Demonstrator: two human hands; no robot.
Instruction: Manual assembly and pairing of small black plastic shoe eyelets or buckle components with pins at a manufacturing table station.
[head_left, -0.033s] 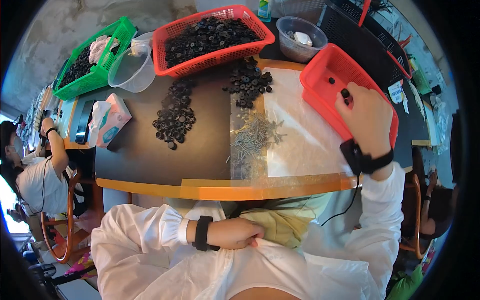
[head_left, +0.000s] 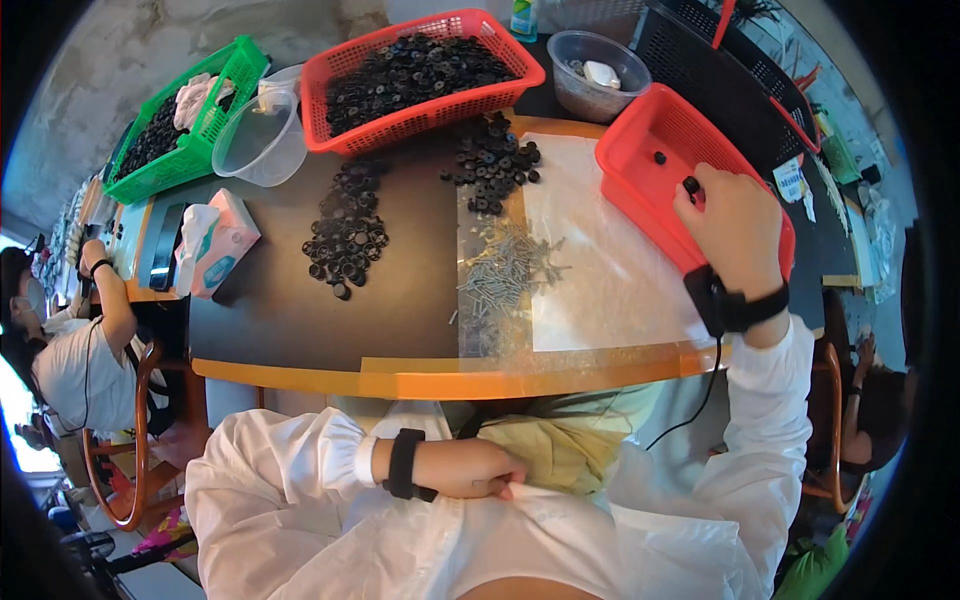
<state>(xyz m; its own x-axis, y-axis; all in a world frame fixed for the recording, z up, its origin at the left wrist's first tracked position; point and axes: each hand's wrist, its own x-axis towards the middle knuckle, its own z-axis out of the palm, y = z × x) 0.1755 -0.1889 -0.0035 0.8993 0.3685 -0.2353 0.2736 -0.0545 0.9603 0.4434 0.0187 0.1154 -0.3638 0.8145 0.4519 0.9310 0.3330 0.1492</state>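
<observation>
My right hand (head_left: 735, 225) hangs over the small red basket (head_left: 650, 160), fingertips pinching a black washer (head_left: 691, 185); my left hand (head_left: 480, 468), curled, grips white cloth (head_left: 520, 530) below the bench (head_left: 400, 310).

The dark table (head_left: 260, 320) near the front is open. Black rings (head_left: 345, 225) and screws (head_left: 505, 270) lie in the way farther back.
</observation>
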